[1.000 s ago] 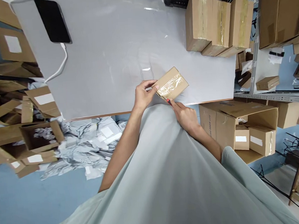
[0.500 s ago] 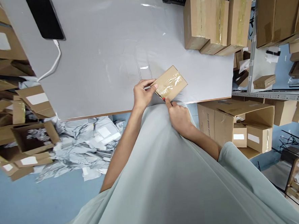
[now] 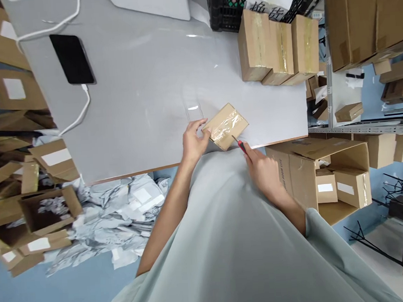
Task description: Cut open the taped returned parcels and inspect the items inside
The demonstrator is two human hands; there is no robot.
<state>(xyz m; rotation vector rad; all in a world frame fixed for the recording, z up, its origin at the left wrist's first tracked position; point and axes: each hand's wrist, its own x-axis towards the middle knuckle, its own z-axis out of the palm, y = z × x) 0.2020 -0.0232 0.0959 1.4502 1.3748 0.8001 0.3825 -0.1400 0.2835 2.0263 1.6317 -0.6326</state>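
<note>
A small taped cardboard box [image 3: 227,124] lies tilted near the front edge of the table, clear shiny tape across its top. My left hand [image 3: 194,140] holds it at its left corner, thumb on top and fingers behind. In my right hand [image 3: 262,168] is a slim red-and-black-handled knife [image 3: 242,145]. The fingers are wrapped around the handle, with the index finger stretched along it. Its thin tip is at the box's near right side, over the tape; whether it touches I cannot tell.
On the grey table [image 3: 133,105] lie a phone [image 3: 73,59] with a white cable and several taped cartons [image 3: 256,47] beside a black crate [image 3: 225,8]. Crumpled grey packaging [image 3: 117,220] and opened boxes [image 3: 51,210] lie at left. A large open carton [image 3: 295,172] stands at right.
My right hand has drawn back to the right from the box's near left edge, and the knife's tip now shows. The left hand keeps its hold. The view has shifted, showing more of the table's far side.
</note>
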